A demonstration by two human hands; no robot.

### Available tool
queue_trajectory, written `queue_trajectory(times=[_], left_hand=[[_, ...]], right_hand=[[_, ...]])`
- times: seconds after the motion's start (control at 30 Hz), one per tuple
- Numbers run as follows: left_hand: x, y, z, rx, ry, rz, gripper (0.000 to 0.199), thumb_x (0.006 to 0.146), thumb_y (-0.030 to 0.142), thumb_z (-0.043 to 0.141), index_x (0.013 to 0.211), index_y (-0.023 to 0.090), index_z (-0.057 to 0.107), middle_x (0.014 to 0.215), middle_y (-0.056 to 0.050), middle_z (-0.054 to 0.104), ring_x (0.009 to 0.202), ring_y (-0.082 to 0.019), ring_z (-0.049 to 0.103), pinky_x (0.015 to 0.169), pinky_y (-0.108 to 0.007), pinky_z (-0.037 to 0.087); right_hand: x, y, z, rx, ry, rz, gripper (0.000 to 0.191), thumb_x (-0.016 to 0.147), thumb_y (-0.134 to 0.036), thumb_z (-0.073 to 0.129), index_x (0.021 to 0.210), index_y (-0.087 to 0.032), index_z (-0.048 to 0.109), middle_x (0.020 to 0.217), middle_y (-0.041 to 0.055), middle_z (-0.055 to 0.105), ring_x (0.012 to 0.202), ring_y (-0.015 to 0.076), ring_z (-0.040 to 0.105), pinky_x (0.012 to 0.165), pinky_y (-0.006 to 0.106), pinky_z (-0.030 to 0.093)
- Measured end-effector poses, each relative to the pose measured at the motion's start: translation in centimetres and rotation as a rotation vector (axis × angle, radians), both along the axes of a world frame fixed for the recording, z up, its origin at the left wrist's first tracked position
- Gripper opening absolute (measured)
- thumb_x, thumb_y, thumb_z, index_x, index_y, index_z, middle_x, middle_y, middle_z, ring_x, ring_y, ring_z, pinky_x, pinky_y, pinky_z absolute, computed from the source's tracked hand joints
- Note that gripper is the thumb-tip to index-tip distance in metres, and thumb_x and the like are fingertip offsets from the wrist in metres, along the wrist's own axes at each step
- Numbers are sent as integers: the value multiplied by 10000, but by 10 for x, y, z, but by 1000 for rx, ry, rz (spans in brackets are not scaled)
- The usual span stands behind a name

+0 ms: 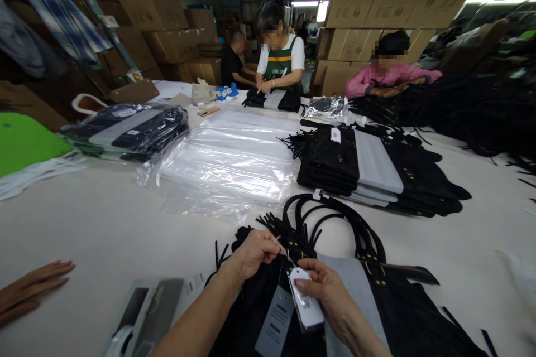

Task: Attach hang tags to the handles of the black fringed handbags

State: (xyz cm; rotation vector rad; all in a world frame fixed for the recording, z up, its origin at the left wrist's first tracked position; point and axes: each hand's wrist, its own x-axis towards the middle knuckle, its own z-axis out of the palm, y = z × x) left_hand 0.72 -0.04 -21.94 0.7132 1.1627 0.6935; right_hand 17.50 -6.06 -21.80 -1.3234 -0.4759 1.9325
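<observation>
Just in front of me lies a black bag (412, 312) with looped handles and fringes, a pale grey band (352, 284) across it. My left hand (256, 254) is closed in a pinch on the thin string of a tag, above the bag's top edge. Between the thumb and fingers of my right hand (324, 287) is a white hang tag (307, 307) with a printed label. A grey printed card (274, 323) hangs beside it, against the black fabric. Whether the string is tied to the bag cannot be made out.
Another person's hand (31, 293) rests on the table at left, near a grey box with a white roll (142, 312). Beyond are clear plastic bags (234, 150), wrapped bags (125, 128) and stacked black bags (326, 162). Co-workers (280, 61) work across the table.
</observation>
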Motion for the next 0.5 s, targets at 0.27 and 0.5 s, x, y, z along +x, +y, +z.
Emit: queue_trajectory(times=[0.27,0.5], left_hand=[[-6,-8,0,-119,-241,122,203,443,159,603,543,137,427,608,-34,608,407,-19,329,418,-172,146],[-16,-36,14,-127,-270,-44,193,592,203,670,735,127,566,568,0,548,348,-22,355,363,-163,138]], right_hand=[[-9,-3,-2,-83,89,-60,431,455,-233,815,794,-127,570,590,1,642,472,90,544,465,192,397],[-13,-5,2,-164,167,61,372,468,-321,804,664,-114,565,461,-38,517,366,28,404,327,131,180]])
